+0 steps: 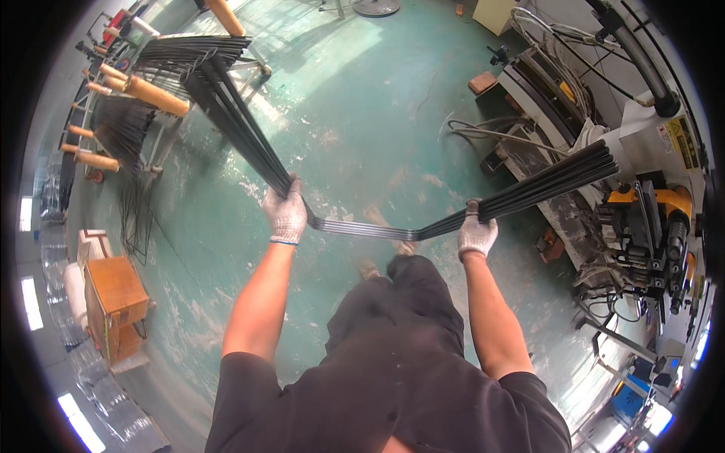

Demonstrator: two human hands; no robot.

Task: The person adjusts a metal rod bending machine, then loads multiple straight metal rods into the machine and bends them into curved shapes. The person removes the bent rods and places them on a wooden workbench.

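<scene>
Out front, mid-scene, there's a bundle of bent black bars, kinda a wide U. Gloved left hand is clasped round it by the left bend, gloved right hand grips its right leg. Far left, a rack carries more dark bars; machinery crowds the right side.

A dark short-sleeved shirt fills the bottom centre, with dark trousers above it; both hands wear whitish knit gloves, the left cuff edged in blue.
</scene>
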